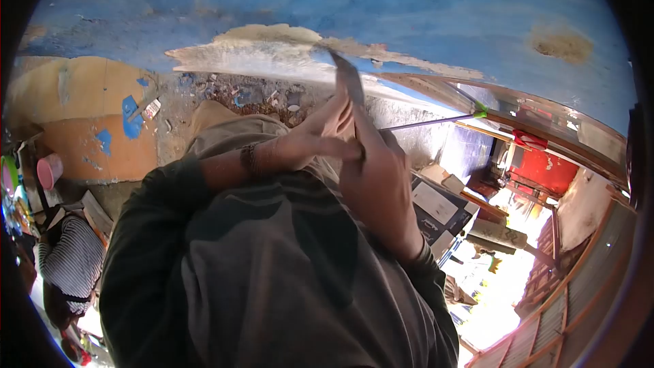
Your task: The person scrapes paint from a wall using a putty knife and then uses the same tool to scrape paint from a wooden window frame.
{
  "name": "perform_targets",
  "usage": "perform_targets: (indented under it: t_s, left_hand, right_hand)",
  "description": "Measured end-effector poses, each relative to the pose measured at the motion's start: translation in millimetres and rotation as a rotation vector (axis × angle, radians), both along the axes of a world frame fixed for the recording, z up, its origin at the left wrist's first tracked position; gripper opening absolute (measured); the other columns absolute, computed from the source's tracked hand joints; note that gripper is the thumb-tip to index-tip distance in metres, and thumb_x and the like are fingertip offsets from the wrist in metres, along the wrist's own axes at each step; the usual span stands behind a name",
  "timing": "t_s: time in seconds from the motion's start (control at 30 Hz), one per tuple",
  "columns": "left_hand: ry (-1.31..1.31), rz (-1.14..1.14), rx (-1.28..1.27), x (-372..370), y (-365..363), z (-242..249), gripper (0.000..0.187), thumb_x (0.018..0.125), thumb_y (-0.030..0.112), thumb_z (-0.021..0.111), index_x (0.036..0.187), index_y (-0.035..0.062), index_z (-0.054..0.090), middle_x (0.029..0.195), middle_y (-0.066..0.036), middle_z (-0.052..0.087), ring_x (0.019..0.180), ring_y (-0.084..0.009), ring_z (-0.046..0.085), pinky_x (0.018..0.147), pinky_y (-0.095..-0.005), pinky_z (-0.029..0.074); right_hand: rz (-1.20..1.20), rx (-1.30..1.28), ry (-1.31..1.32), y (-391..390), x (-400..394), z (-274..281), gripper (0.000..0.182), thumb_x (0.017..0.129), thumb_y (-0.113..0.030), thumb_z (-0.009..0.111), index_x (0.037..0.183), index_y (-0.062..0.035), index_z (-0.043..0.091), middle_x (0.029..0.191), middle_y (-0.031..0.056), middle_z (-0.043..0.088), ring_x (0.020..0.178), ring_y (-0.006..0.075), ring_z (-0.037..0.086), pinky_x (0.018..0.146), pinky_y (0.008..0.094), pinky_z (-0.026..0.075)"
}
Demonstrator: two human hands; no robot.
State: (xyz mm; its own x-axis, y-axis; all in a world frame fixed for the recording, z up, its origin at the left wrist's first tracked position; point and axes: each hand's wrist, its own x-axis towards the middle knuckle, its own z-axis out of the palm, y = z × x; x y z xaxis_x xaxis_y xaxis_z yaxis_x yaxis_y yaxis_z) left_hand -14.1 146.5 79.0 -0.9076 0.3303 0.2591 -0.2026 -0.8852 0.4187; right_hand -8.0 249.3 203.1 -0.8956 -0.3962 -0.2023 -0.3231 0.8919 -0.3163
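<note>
A scraper (349, 80) with a flat grey blade points up at the blue wall (409, 10). Its tip is at the lower border of a patch (262, 44) where the paint has come off, showing pale plaster. My right hand (378, 187) is closed around the lower end, so the handle is hidden. From the other side my left hand (310, 142) meets it, fingers pressed together along the base of the blade and thumb reaching across to my right hand. A dark beaded bracelet circles my left wrist.
Paint flakes and rubble (266, 99) lie along the foot of the wall. At far left are a pink cup (49, 171) and a person in a striped top (71, 255). A purple pole (429, 123) with a green joint slants on the right, near a dark box (436, 208).
</note>
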Motion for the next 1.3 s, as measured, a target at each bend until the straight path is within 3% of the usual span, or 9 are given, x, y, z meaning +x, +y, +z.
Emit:
perform_targets:
  t_s: [0.1, 0.2, 0.4, 0.5, 0.67, 0.77, 0.93, 1.03, 1.3]
  left_hand:
    - [0.121, 0.014, 0.008, 0, 2, 6, 0.113, 0.077, 0.006, 0.068, 0.146, 0.0089, -0.022, 0.156, -0.010, -0.004, 0.144, -0.0201, -0.009, 0.115, -0.0373, 0.000]
    - [-0.160, -0.022, 0.030, -4, 6, -15, 0.116, 0.076, 0.005, 0.070, 0.146, 0.0085, -0.023, 0.156, -0.009, -0.010, 0.143, -0.0189, -0.013, 0.115, -0.0370, -0.002]
    - [0.050, 0.005, -0.050, 0, 2, 4, 0.113, 0.077, 0.005, 0.069, 0.146, 0.0083, -0.020, 0.157, -0.011, -0.007, 0.144, -0.0198, -0.009, 0.116, -0.0377, -0.001]
    - [-0.113, -0.057, 0.058, -6, 8, -22, 0.112, 0.077, 0.004, 0.068, 0.146, 0.0070, -0.019, 0.156, -0.011, -0.002, 0.144, -0.0187, -0.008, 0.115, -0.0367, -0.002]
    - [0.122, 0.028, -0.091, -5, 13, 4, 0.102, 0.081, 0.003, 0.061, 0.148, 0.0108, -0.015, 0.151, -0.009, 0.015, 0.143, -0.0180, 0.005, 0.115, -0.0345, 0.004]
    - [-0.109, -0.003, -0.054, -8, 15, -18, 0.107, 0.079, 0.005, 0.064, 0.148, 0.0126, -0.017, 0.152, -0.008, 0.013, 0.143, -0.0180, 0.002, 0.115, -0.0343, 0.004]
    - [0.051, 0.007, -0.008, -2, 11, 6, 0.115, 0.076, 0.009, 0.067, 0.146, 0.0131, -0.023, 0.157, -0.008, -0.005, 0.144, -0.0186, -0.008, 0.115, -0.0372, 0.001]
    - [-0.071, -0.057, 0.022, -5, 14, -7, 0.117, 0.074, 0.009, 0.070, 0.146, 0.0121, -0.023, 0.157, -0.008, -0.005, 0.144, -0.0189, -0.008, 0.115, -0.0374, 0.001]
    - [-0.056, 0.019, -0.029, -2, 12, -3, 0.107, 0.077, 0.013, 0.061, 0.148, 0.0109, -0.018, 0.156, -0.009, -0.003, 0.144, -0.0193, -0.005, 0.115, -0.0365, 0.003]
  right_hand:
    - [-0.013, -0.028, 0.087, -1, 2, 7, 0.053, 0.078, -0.008, 0.054, 0.129, 0.0028, 0.048, 0.085, 0.0271, 0.056, 0.074, 0.0437, 0.058, 0.067, 0.0495, 0.048]
    - [0.105, 0.017, 0.100, 2, -16, -29, 0.055, 0.076, -0.006, 0.055, 0.130, 0.0027, 0.048, 0.082, 0.0252, 0.057, 0.073, 0.0420, 0.059, 0.066, 0.0488, 0.048]
    - [-0.009, -0.085, 0.120, 7, -3, -6, 0.051, 0.076, -0.005, 0.054, 0.127, 0.0019, 0.051, 0.082, 0.0272, 0.059, 0.074, 0.0433, 0.059, 0.066, 0.0500, 0.048]
    - [0.096, -0.070, 0.143, 12, -15, -32, 0.049, 0.077, -0.005, 0.054, 0.126, 0.0016, 0.053, 0.084, 0.0278, 0.059, 0.073, 0.0427, 0.060, 0.064, 0.0503, 0.049]
    - [-0.034, -0.123, 0.115, 11, -3, 6, 0.049, 0.077, -0.006, 0.054, 0.125, 0.0048, 0.052, 0.084, 0.0288, 0.059, 0.072, 0.0431, 0.060, 0.066, 0.0492, 0.049]
    - [0.045, 0.057, 0.114, 8, -15, -29, 0.052, 0.076, -0.004, 0.055, 0.127, 0.0053, 0.050, 0.082, 0.0274, 0.059, 0.071, 0.0420, 0.060, 0.065, 0.0472, 0.050]
    - [-0.010, -0.187, 0.082, 11, -1, -1, 0.053, 0.074, -0.006, 0.055, 0.125, 0.0082, 0.050, 0.083, 0.0311, 0.057, 0.075, 0.0450, 0.058, 0.067, 0.0501, 0.047]
    - [0.067, -0.021, 0.135, 12, -8, -16, 0.056, 0.073, -0.004, 0.056, 0.127, 0.0071, 0.049, 0.085, 0.0300, 0.057, 0.074, 0.0445, 0.058, 0.066, 0.0487, 0.048]
    - [0.053, -0.029, 0.033, 9, -17, -20, 0.047, 0.079, -0.005, 0.053, 0.126, 0.0024, 0.052, 0.085, 0.0292, 0.057, 0.074, 0.0439, 0.059, 0.073, 0.0507, 0.046]
